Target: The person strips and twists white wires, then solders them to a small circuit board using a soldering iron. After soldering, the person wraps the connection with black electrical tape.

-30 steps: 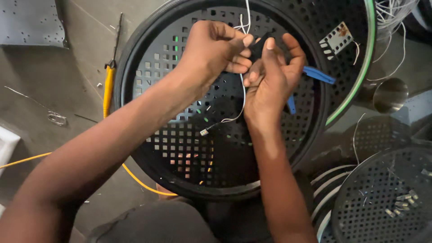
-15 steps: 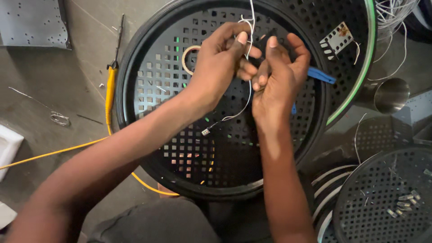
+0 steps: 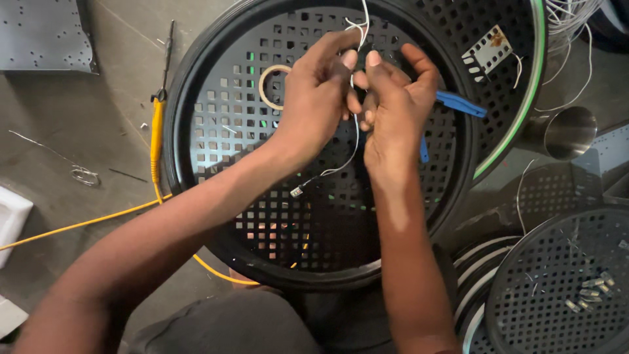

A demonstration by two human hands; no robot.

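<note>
My left hand (image 3: pixel 314 105) and my right hand (image 3: pixel 393 111) meet over a round black perforated grille (image 3: pixel 262 216). Both pinch a thin white wire (image 3: pixel 347 154) between thumb and fingertips. The wire runs up past the top edge and hangs down in a loop to a small connector (image 3: pixel 296 191) lying over the grille. A blue-handled tool (image 3: pixel 462 105) sticks out from behind my right hand; whether the hand holds it I cannot tell. A roll of tape (image 3: pixel 272 85) lies on the grille just left of my left hand.
A yellow-handled soldering iron (image 3: pixel 156 134) with a yellow cable (image 3: pixel 85 223) lies left of the grille. A small circuit board (image 3: pixel 488 49) sits on a second green-rimmed grille behind. A metal cup (image 3: pixel 567 131) stands right; another perforated disc (image 3: pixel 570 282) with small parts lies lower right.
Both hands have shifted slightly, fingertips coming closer together on the wire. The tape roll, hidden a second ago by my left hand, now shows.
</note>
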